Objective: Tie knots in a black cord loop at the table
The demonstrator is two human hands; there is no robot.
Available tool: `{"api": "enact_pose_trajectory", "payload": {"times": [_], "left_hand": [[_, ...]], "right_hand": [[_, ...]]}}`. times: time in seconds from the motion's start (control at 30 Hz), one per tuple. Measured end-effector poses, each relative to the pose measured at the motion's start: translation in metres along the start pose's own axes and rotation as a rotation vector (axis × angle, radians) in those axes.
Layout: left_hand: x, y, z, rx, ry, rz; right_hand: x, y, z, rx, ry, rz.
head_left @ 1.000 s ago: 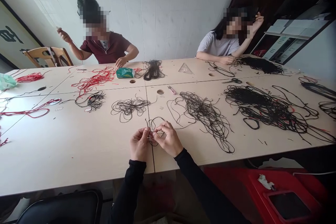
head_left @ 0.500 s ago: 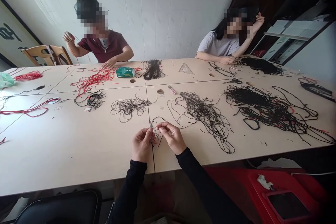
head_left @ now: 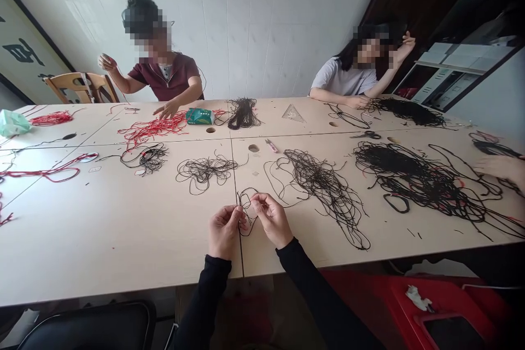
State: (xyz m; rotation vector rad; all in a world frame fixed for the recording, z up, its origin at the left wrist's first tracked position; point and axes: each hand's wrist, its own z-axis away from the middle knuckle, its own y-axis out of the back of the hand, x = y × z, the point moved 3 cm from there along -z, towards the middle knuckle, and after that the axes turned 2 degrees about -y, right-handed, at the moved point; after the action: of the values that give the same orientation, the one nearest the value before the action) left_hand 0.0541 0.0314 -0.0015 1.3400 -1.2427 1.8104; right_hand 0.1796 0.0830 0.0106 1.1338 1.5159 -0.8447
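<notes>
Black cord loops between the left hand and right hand, whose sleeves are plain black. Beneath lies a pale cream table. Far beyond the left hand are red cord and a patterned teal-green packet; nearer the right hand, a bright red plastic stool.

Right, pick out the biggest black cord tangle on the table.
The big black cord tangle at the right, dense and sprawling, dwarfs the looser tangle beside the right hand.

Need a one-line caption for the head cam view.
Left hand and right hand pinch thin black cord above a cord-strewn table.
</notes>
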Motion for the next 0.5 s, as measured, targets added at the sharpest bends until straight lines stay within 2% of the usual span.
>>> {"api": "enact_pose_trajectory", "payload": {"times": [0.1, 0.23, 0.5], "left_hand": [[0.0003, -0.0005, 0.0003, -0.003, -0.010, -0.010], [0.0006, -0.0010, 0.0007, -0.006, -0.014, -0.029], [-0.0027, 0.0043, -0.0007, 0.012, -0.051, -0.071]], "right_hand": [[-0.0008, -0.0011, 0.0010, -0.048, -0.016, -0.081], [-0.0026, 0.0002, 0.0016, -0.028, -0.023, -0.174], [-0.0018, -0.0006, 0.0020, -0.050, -0.056, -0.017]]}}
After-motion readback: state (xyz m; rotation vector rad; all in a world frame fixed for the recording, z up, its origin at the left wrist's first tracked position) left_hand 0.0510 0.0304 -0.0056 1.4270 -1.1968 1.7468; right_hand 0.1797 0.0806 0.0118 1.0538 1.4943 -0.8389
